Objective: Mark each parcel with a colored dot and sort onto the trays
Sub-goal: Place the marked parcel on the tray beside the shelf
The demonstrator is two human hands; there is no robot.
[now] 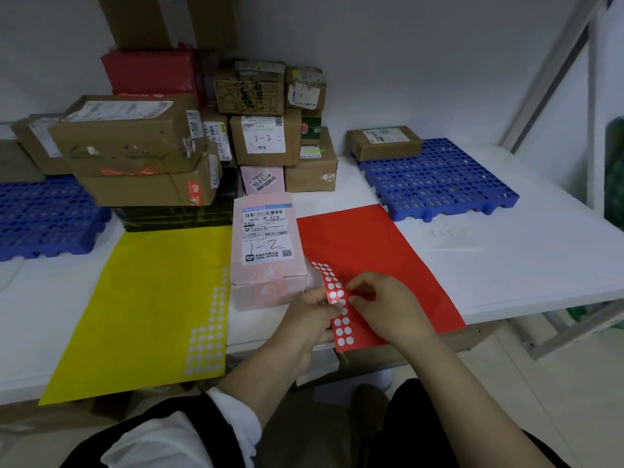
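**A:** How far along is the sorting?

**B:** Early, I'd judge. One flat brown box (385,143) lies on the blue tray (439,177) well beyond the right hand (381,305). A second blue tray (47,214) sits far out past the left hand (314,309), and I cannot tell whether the boxes at its back edge rest on it. The pile of parcels (169,146) beyond both hands looks unsorted.

**A:** And the parcel in hand?

**B:** The pink parcel (266,251) marked "1-2" lies on the desk (506,251) just beyond the left hand, between the yellow sticker sheet (152,298) and the red sticker sheet (371,251). I see no dot on it yet.

**A:** What are the hands doing?

**B:** Both meet over the red sheet's near-left edge, which curls up off the desk. The left hand pinches that lifted strip from its own side. The right hand's fingertips are curled in and pinch at the strip, seemingly picking at a dot. Marking and traying are left.
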